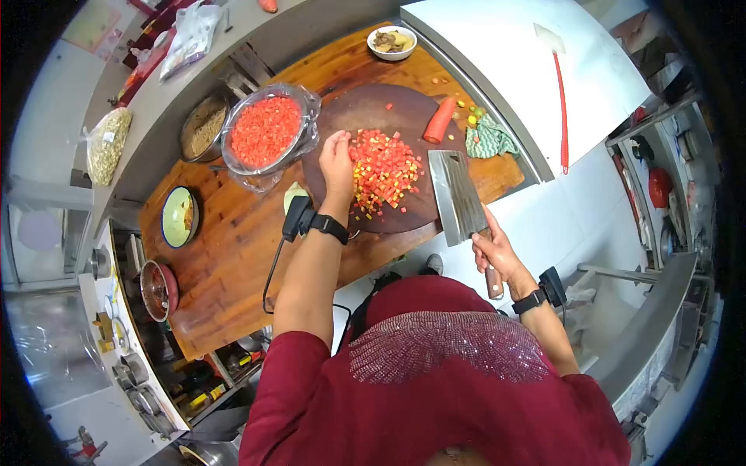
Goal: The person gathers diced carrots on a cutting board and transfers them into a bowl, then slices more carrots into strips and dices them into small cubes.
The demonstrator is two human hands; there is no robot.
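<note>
My right hand [500, 255] is closed around the wooden handle of a cleaver [457, 197], with its index finger along the back of the blade. The broad blade stands over the right edge of a round dark chopping board [350, 109]. On the board lies a loose heap of diced carrot [385, 172], red with yellowish bits. My left hand [336, 161] is at the heap's left edge, its fingers together and slightly bent, with nothing visible in it. An uncut length of red carrot [440, 120] rests near the board's upper right edge.
A plastic-lined bowl of red dice [266, 132] stands left of the board, beside a pot of brown crumbly food [203, 128]. A green cloth [489, 137] lies at right. Other bowls include a white one [392, 43] and a yellow-green one [179, 217]. A red-handled swatter [561, 109] lies on a white surface.
</note>
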